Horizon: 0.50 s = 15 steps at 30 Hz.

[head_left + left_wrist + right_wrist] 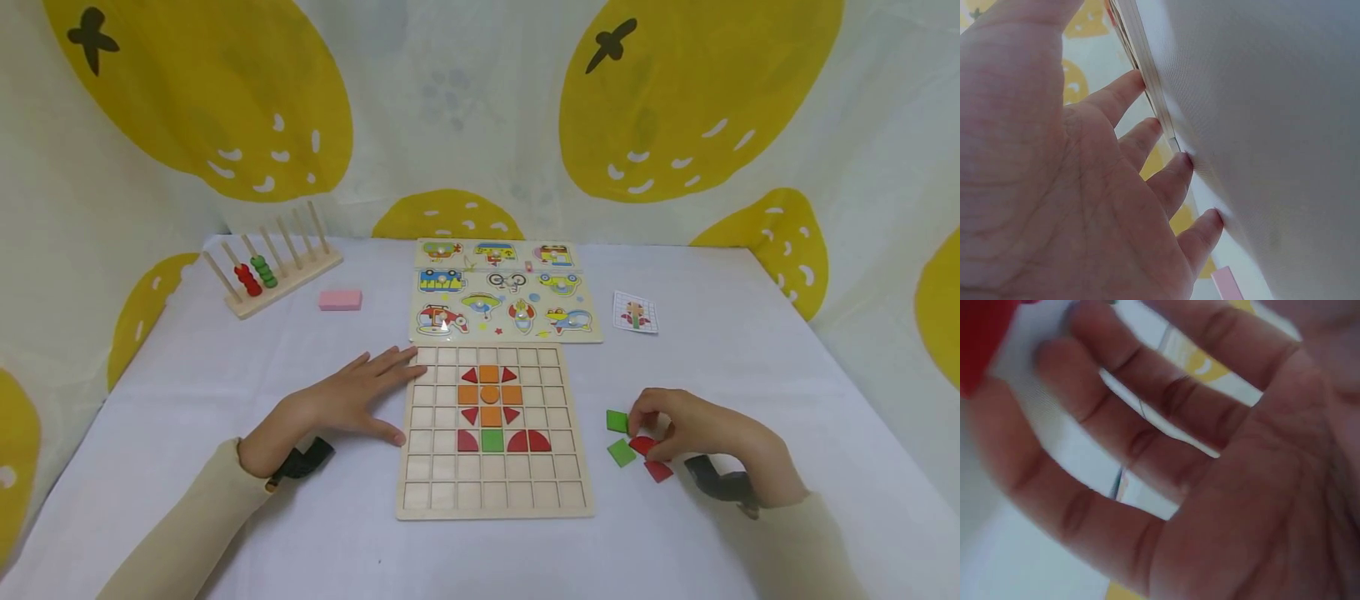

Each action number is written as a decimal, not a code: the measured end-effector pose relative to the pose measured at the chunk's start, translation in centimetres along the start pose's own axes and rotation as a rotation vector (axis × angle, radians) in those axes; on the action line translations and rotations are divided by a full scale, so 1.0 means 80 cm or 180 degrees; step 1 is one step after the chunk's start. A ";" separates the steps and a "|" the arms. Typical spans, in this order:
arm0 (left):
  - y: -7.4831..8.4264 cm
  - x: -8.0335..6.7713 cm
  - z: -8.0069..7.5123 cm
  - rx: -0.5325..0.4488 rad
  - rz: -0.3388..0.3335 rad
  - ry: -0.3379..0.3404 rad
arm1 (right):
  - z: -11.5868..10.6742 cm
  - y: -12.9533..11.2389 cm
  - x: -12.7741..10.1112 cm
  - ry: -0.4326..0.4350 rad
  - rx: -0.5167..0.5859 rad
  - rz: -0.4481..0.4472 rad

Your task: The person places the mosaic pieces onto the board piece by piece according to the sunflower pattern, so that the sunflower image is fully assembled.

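Head view: a person's left hand (360, 398) lies flat, fingers released and spread, against the left edge of a wooden grid board (495, 500) on the white-covered bench (187, 375), while the right hand (693, 429) curls over loose tiles right of the board, fingers apparently pinching a red piece (643, 444) between two green squares (620, 452). The wrist views are blurred, the palms filling most of each picture, so the grasp itself stays hard to confirm.

Loose by the grid board (495, 508): two green tiles (621, 452), two red tiles (658, 471).
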State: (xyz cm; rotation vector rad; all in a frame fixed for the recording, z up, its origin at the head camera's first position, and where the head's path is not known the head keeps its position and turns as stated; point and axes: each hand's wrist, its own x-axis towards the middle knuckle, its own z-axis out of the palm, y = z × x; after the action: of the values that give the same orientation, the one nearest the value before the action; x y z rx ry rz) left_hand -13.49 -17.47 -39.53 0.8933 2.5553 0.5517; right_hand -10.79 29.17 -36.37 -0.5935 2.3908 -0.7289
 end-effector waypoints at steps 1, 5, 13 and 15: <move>0.000 0.000 0.000 -0.0005 -0.0002 -0.0002 | -0.001 0.002 -0.001 0.0006 0.0000 -0.0017; -0.001 0.001 0.001 -0.0012 -0.0006 -0.0003 | -0.004 0.005 -0.006 -0.0007 0.0005 -0.0025; -0.003 0.001 0.002 -0.0016 -0.0021 -0.0007 | -0.007 0.007 -0.011 -0.0064 0.0019 0.0051; -0.002 0.001 0.002 -0.0019 -0.0031 -0.0007 | -0.007 0.008 -0.010 -0.0041 -0.0002 0.0079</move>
State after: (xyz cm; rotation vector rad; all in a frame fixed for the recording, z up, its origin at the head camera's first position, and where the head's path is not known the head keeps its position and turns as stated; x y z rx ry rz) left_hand -13.58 -17.49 -39.78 0.8784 2.5534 0.5550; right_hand -10.70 30.31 -36.10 -0.5660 2.3824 -0.7116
